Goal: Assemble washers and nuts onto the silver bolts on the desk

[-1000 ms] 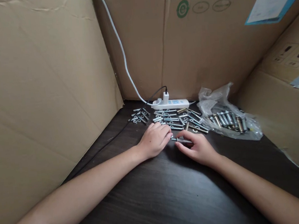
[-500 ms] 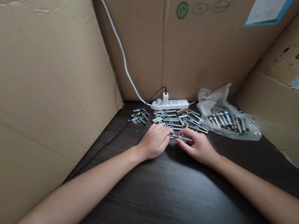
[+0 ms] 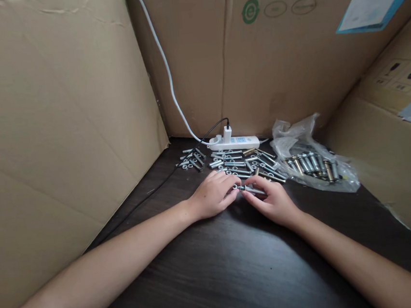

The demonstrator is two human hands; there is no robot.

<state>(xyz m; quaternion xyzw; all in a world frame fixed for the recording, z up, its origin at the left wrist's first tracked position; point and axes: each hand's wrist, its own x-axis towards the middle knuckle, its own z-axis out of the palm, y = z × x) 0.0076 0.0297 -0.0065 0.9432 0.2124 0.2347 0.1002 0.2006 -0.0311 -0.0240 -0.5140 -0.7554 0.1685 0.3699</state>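
Observation:
My right hand is closed round a silver expansion bolt, which lies roughly sideways with its left end sticking out past the thumb and fingertips. A washer sits round the bolt near that end. My left hand is closed in a pinch at the bolt's left end, with a small metal nut at its fingertips. Fingers partly hide the nut, and whether it is on the thread I cannot tell. Just beyond both hands lie loose bolts, sleeves, washers and nuts in rows on the dark table.
Behind the parts stands a white power strip with a plugged-in charger and black cable. A clear plastic bag of assembled bolts lies at right. A smaller bolt pile is at left. Cardboard walls enclose the table.
My left fingertips have shifted slightly, and the small nut at the bolt's end shows more clearly. My right hand keeps its hold on the bolt, almost still.

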